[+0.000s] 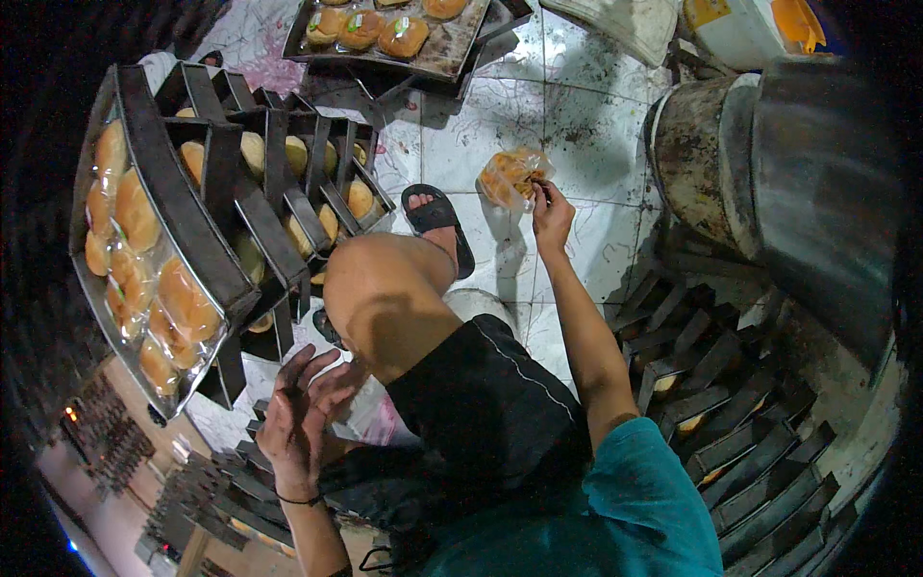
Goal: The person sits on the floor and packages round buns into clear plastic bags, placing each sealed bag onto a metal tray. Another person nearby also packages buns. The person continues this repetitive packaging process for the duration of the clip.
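Observation:
My right hand (552, 216) is stretched out over the tiled floor, its fingers pinching the edge of a clear plastic bag (510, 177) with orange-brown contents that I cannot make out. Near my bent knee, my left hand (306, 407) is raised with its fingers apart and nothing in it. Left of that hand stands a stack of dark metal trays (187, 180). The top tray holds several wrapped bread buns (137, 209) in clear plastic, and more buns show in the gaps between the lower trays.
Ahead, another tray (447, 50) carries wrapped buns. A large worn metal drum (696, 159) stands at right, with stacked dark trays (728, 404) below it. A white container (735, 32) is at the upper right. More trays (216, 498) lie at lower left.

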The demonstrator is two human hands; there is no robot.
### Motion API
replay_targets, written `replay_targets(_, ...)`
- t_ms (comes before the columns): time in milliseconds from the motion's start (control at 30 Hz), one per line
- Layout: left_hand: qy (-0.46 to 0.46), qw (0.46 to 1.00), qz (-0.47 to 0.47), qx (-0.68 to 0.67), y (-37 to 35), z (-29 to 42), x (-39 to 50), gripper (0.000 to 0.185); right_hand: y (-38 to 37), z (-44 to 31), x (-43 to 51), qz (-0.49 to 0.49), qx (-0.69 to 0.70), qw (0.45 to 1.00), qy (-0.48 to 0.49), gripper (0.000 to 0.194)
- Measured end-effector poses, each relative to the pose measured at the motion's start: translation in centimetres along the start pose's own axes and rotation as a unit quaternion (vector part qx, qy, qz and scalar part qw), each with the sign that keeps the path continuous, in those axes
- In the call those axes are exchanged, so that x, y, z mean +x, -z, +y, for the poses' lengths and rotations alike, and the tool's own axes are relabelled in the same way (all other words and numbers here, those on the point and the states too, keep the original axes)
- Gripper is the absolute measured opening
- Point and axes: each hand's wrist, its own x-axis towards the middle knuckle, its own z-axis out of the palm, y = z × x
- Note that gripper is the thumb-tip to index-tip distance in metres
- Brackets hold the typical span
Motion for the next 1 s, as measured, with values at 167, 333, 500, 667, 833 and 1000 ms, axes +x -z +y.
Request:
replay_targets(167,0.002,1.000,-0.015,-0.010,-0.1,-0.3,0.6,0.076,0.2,-0.5,0.1,-0.030,0.015,0.998,-0.049,0.022)
replay_targets(333,0.000,1.000,-0.026,-0.003,0.0,-0.3,1.2,0.076,-0.7,-0.8,0.4,-0.029,-0.012,0.999,-0.005,0.019)
replay_targets(500,-0.001,1.000,-0.019,0.004,0.0,-0.2,0.9,0.077,-2.0,-0.5,0.5,-0.038,-0.037,0.998,0.042,0.020)
replay_targets(667,0.001,1.000,-0.009,0.014,-0.2,0.0,0.6,0.078,-3.2,0.8,0.2,-0.079,-0.031,0.988,0.129,0.021)
replay_targets(833,0.004,1.000,-0.003,0.013,-0.1,0.2,0.2,0.083,-3.9,1.2,0.2,-0.111,-0.058,0.986,0.113,0.018)
replay_targets(1000,-0.004,1.000,0.009,0.011,0.7,0.1,-0.7,0.082,-2.2,0.9,0.9,0.012,0.039,0.999,-0.025,0.022)
